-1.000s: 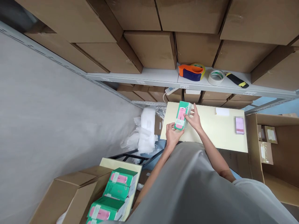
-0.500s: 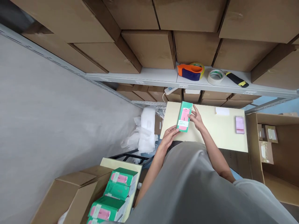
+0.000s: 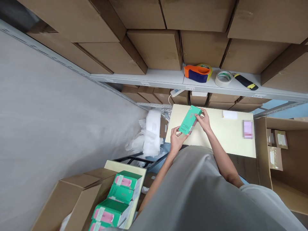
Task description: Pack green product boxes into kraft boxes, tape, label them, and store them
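the left hand [image 3: 176,141] and the right hand [image 3: 204,119] hold a long green cardboard box [image 3: 189,119] tilted above the pale yellow surface [image 3: 226,134]. fingers of both hands are closed on its two ends. more green boxes with pink pictures [image 3: 117,200] lie by the person's left side.

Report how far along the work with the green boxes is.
Done, it seems: a few small brown parcels lie in the open carton at right. In hand: the left hand and right hand hold one green box above the cream table. Left: at least four stacked boxes at lower left, untouched.
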### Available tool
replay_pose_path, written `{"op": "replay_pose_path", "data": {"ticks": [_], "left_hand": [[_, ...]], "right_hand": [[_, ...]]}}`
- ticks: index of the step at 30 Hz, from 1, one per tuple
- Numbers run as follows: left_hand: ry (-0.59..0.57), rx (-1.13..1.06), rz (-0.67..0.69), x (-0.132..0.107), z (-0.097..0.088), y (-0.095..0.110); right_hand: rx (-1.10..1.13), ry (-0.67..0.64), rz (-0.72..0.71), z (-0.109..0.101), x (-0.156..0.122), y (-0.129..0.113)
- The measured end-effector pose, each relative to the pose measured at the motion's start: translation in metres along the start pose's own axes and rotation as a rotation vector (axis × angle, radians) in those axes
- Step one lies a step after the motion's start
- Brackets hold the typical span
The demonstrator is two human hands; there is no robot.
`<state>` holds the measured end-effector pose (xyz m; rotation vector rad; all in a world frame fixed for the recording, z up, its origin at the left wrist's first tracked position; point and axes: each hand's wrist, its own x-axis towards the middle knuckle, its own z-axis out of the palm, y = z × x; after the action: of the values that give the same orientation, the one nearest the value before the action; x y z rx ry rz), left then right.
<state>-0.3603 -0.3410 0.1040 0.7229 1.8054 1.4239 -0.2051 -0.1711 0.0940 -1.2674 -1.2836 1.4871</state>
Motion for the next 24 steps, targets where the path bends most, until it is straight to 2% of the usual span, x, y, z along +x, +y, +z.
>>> {"op": "replay_pose_path", "data": {"ticks": [2, 5, 8, 10, 13, 16, 20, 24], "left_hand": [[0.012, -0.065, -0.096, 0.003, -0.002, 0.001], [-0.005, -0.302, -0.391, 0.013, -0.005, 0.001], [-0.096, -0.529, -0.706, 0.025, -0.005, 0.002], [-0.13, -0.598, -0.802, 0.032, -0.003, 0.004], [-0.122, -0.662, -0.76, 0.039, 0.002, 0.009], [-0.129, -0.729, -0.737, 0.043, 0.004, 0.013], [-0.107, -0.744, -0.749, 0.044, 0.003, 0.015], [-0.046, -0.676, -0.724, 0.039, 0.003, 0.011]], "right_hand": [[-0.02, 0.014, -0.073, 0.0, -0.002, -0.004], [-0.101, 0.008, -0.197, 0.0, -0.015, -0.016], [-0.291, -0.032, -0.461, 0.001, -0.04, -0.026], [-0.44, -0.106, -0.669, 0.0, -0.06, -0.028], [-0.617, -0.262, -0.9, -0.001, -0.086, -0.022], [-0.729, -0.35, -1.024, -0.003, -0.099, -0.012], [-0.778, -0.295, -1.086, -0.004, -0.101, -0.001], [-0.709, -0.206, -1.081, -0.001, -0.093, -0.005]]}}
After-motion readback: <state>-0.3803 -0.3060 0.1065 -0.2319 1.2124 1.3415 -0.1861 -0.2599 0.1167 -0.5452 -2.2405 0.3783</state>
